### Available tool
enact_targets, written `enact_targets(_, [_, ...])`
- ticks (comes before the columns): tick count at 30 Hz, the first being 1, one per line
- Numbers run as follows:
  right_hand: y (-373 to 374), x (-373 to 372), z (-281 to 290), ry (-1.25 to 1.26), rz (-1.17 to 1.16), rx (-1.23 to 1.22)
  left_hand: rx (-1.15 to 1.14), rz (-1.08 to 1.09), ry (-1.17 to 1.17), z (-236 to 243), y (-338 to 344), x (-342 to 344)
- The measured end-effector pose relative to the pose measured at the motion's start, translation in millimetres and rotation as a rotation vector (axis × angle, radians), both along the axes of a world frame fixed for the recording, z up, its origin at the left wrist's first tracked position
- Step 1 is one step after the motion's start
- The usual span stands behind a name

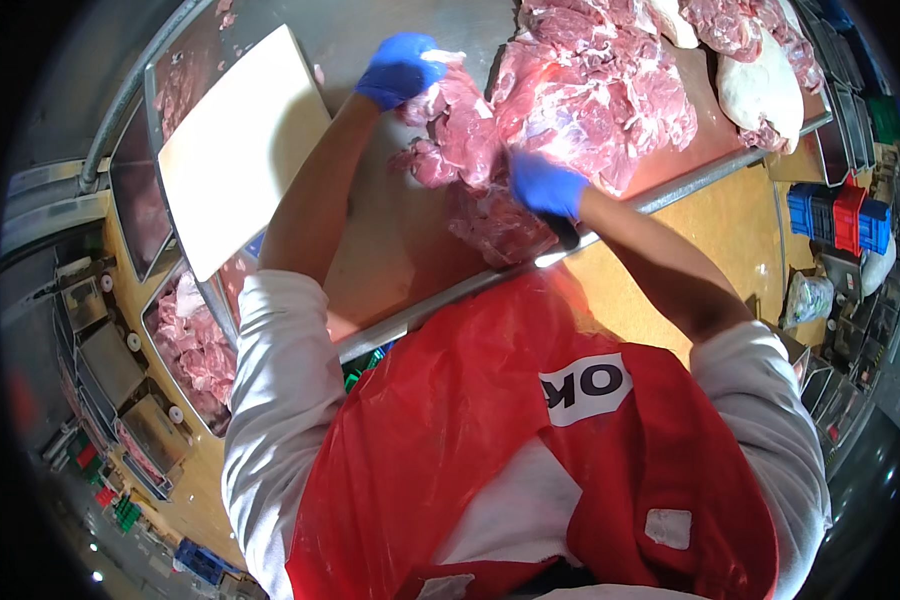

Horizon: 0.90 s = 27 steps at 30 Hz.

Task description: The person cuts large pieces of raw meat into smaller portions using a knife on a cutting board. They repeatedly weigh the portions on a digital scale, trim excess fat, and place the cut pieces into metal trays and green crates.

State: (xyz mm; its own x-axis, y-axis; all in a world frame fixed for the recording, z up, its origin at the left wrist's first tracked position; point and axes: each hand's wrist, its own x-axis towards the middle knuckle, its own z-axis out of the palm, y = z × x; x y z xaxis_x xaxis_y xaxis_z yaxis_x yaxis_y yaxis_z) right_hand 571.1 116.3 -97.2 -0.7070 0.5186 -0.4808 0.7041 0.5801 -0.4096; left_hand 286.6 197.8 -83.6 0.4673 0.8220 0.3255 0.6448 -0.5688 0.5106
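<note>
Blue-gloved L hand (402, 70) clenches far end of ragged pink meat piece (465, 130); long axis twd blue-gloved R hand (548, 187), fisted round black handle (562, 232) nr near edge of steel tabletop (390, 240).

Bare table (470, 28) lies open at 12 o'clock beyond the left hand (402, 70); white board (242, 150) blocks 10 o'clock, heaped meat (600, 95) fills 1 o'clock.
</note>
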Motion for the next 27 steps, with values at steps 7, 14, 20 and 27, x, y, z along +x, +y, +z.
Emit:
enact_targets(7, [-49,71,120,0.148,-0.553,-0.418,-0.257,0.309,-0.413,86,-103,-9])
enact_targets(14, [52,-13,16,0.366,-0.539,-0.236,0.068,0.033,-0.203,118,-100,23])
enact_targets(20, [-14,32,47,0.194,-0.195,-0.357,-0.069,0.213,-0.194,116,-126,35])
enact_targets(27, [0,-5,1,0.074,-0.204,-0.184,-0.126,0.277,-0.101,153,-165,68])
